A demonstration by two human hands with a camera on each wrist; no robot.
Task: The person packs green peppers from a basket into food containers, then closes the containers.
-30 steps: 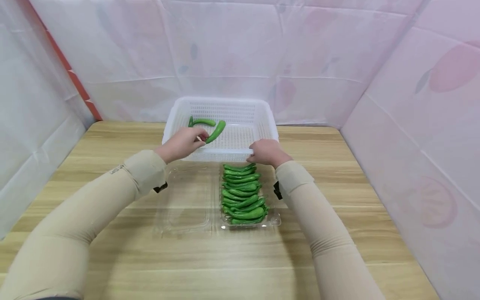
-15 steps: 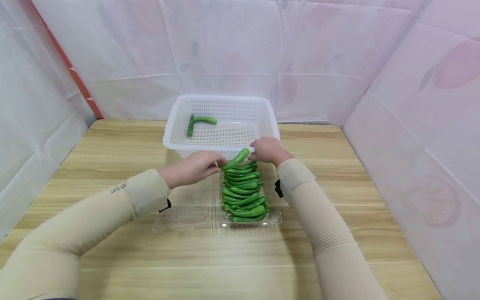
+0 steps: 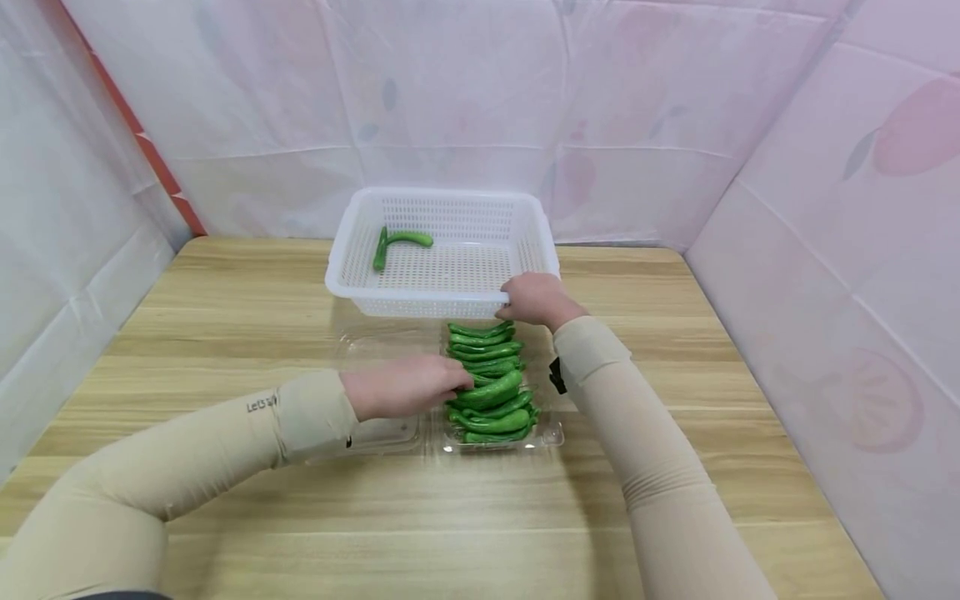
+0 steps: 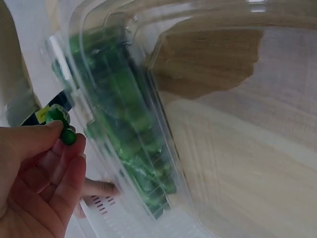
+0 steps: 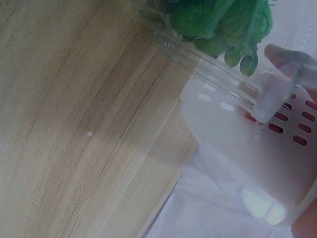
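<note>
My left hand (image 3: 412, 387) pinches one end of a green chili pepper (image 3: 493, 387), thumb against fingertips in the left wrist view. That pepper lies crosswise close over a row of several green peppers (image 3: 487, 340) in the right half of a hinged clear plastic box (image 3: 551, 437). The box's lid half (image 3: 382, 340) lies flipped out on the left, partly covered by my left forearm. With my right hand (image 3: 536, 298) I grip the front rim of a white perforated basket (image 3: 420, 294) near its right corner. Two green peppers (image 3: 397, 243) lie inside the basket at the left.
A wooden table (image 3: 375, 517) carries the box and, behind it, the basket. Pale printed sheeting (image 3: 465, 100) stands as walls at the back and both sides. The basket's front edge comes close to the back of the box.
My left hand has carried one pepper out of the basket, toward me and to the right, down over the row in the box. My right hand has stayed on the basket rim.
</note>
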